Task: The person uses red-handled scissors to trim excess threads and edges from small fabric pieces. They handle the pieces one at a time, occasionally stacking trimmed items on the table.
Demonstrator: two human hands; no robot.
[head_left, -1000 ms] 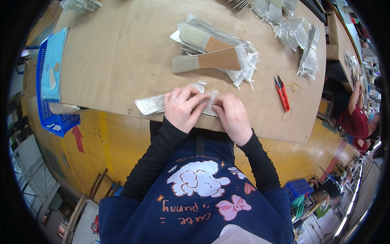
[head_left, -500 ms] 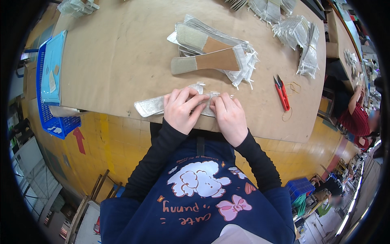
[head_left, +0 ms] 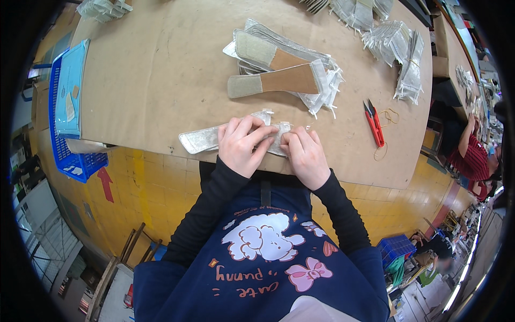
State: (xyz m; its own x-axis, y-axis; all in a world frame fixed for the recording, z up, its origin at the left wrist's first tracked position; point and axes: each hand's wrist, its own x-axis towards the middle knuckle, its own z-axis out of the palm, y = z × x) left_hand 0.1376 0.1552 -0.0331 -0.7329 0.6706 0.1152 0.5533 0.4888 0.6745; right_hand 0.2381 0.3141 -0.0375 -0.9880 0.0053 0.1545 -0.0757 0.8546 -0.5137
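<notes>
A pale grey fabric strip (head_left: 199,140) with stitched edges lies near the table's front edge. My left hand (head_left: 242,146) is closed over its middle, the thumb and fingers pressed on the cloth. At the strip's right end (head_left: 280,140), the fingertips of my right hand (head_left: 308,156) are pinched together; what they grip is too small to make out. A second layer or strip end (head_left: 264,114) shows just beyond my left fingers. Farther back is a pile of similar brown-and-grey fabric pieces (head_left: 292,79) with white trimmed ends.
Red-handled thread snips (head_left: 374,124) lie to the right beside a loose yellowish thread (head_left: 389,114). Tied bundles of grey pieces (head_left: 394,45) sit at the back right, another bundle (head_left: 103,9) at the far left. A blue basket (head_left: 86,166) hangs at the table's left edge.
My right hand has drawn slightly right and nearer to me, its fingers curling at the strip's end. My left hand has kept its hold.
</notes>
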